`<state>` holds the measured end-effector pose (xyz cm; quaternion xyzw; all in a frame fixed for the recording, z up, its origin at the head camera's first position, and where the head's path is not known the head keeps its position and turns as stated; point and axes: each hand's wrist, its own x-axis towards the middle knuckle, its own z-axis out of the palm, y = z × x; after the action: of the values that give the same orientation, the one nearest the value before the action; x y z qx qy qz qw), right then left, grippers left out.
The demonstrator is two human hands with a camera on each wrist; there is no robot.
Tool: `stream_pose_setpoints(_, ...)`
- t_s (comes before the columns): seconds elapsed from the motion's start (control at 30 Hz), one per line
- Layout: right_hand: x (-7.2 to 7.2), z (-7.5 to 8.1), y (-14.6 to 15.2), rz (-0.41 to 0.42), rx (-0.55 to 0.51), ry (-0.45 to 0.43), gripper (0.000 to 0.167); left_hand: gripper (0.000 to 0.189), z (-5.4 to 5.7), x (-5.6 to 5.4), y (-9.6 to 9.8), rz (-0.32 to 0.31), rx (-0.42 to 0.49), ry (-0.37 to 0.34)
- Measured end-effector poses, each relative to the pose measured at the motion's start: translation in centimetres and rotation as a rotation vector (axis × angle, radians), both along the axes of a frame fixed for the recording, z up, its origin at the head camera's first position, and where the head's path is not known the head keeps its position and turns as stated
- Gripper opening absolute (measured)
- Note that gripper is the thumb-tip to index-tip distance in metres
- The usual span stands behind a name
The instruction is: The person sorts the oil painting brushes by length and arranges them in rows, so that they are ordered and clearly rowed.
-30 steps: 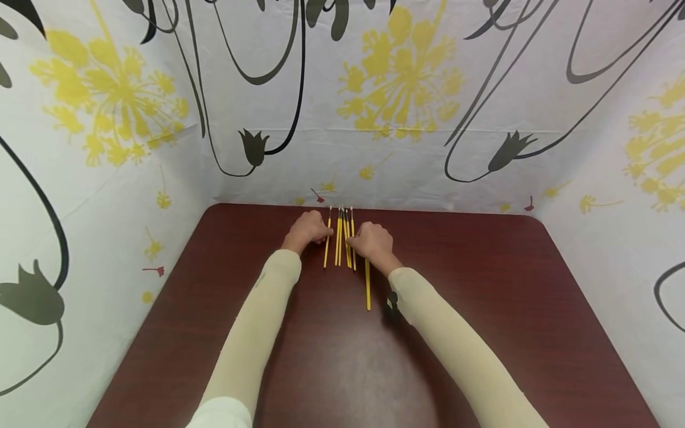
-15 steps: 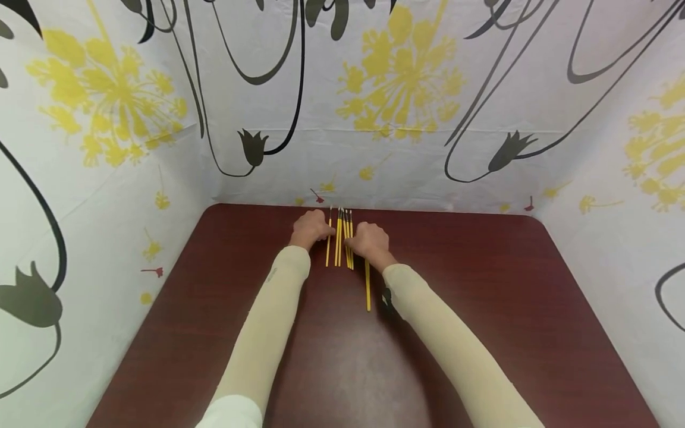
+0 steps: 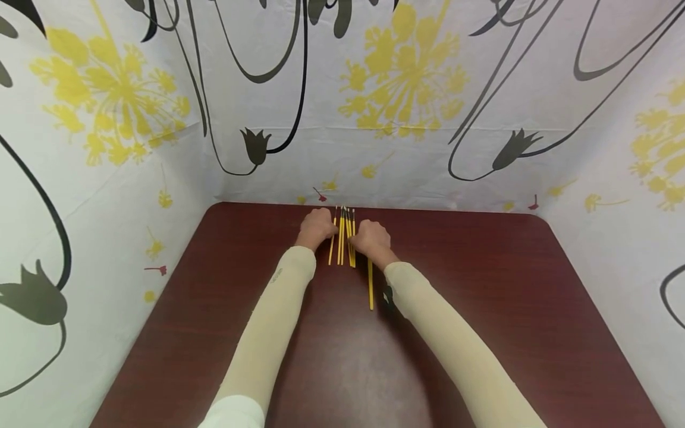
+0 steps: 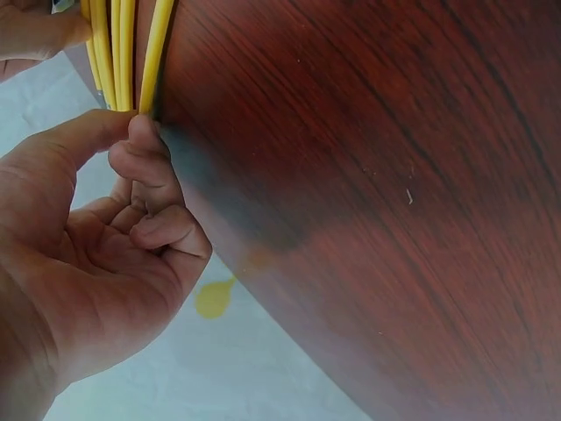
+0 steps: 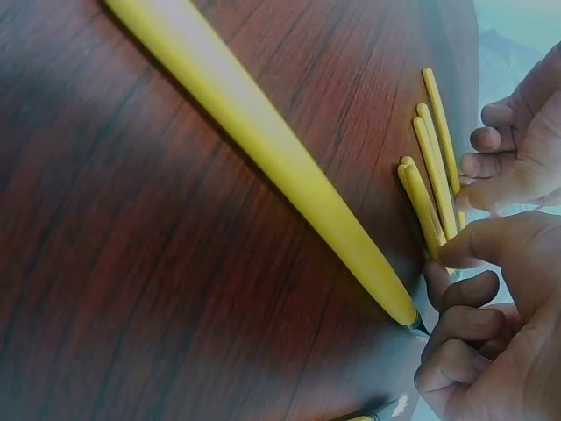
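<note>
Several thin yellow-handled paintbrushes point(image 3: 341, 246) lie side by side near the table's far edge, dark ends pointing away. My left hand point(image 3: 316, 227) pinches the leftmost paintbrush point(image 4: 158, 53) between thumb and fingertip; a narrow gap separates it from the others. On the opposite side, my right hand point(image 3: 371, 239) holds thumb and fingertip around the rightmost pair of paintbrushes point(image 5: 423, 206), whose handles touch each other. A separate paintbrush point(image 3: 370, 288) lies closer to the front, its far part hidden by my right hand in the head view.
The dark red wooden table point(image 3: 342, 356) meets a white flower-patterned cloth point(image 3: 407, 172) behind and at both sides. At the bottom of the right wrist view, the tip of another paintbrush point(image 5: 386, 410) shows.
My left hand has shifted right with the leftmost paintbrush, narrowing its gap to the group. The rightmost paintbrushes have drawn together under my right hand. The separate paintbrush lies as before.
</note>
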<state>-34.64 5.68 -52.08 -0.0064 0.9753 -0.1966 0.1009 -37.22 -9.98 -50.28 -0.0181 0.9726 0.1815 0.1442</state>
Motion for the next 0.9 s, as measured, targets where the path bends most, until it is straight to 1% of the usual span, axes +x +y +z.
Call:
stream_pose_setpoints(0.13,0.2,0.0,0.1,0.006,-0.017,-0.017,0.041,0.027,0.0,-0.1,0.0,-0.003,-0.004,-0.012)
stream_pose_setpoints(0.37,0.1,-0.1,0.3,0.004,-0.010,-0.016,0.041,0.026,-0.2,0.0,0.1,0.002,-0.001,0.004)
stream_pose_setpoints(0.5,0.2,-0.3,0.4,0.017,-0.017,0.001,0.046,0.023,-0.4,0.3,0.1,0.022,0.009,0.014)
stream_pose_setpoints(0.6,0.5,-0.3,0.6,0.039,-0.049,0.017,0.052,0.022,-0.5,0.6,0.0,0.033,0.020,0.025)
stream_pose_setpoints(0.73,1.3,-0.3,1.3,0.064,-0.130,0.074,0.055,0.023,-0.7,1.0,-0.3,0.034,0.043,0.039)
stream_pose_setpoints(0.9,2.9,-0.3,2.5,0.109,-0.211,0.203,0.047,0.031,-0.9,1.3,-0.6,0.012,0.078,0.032)
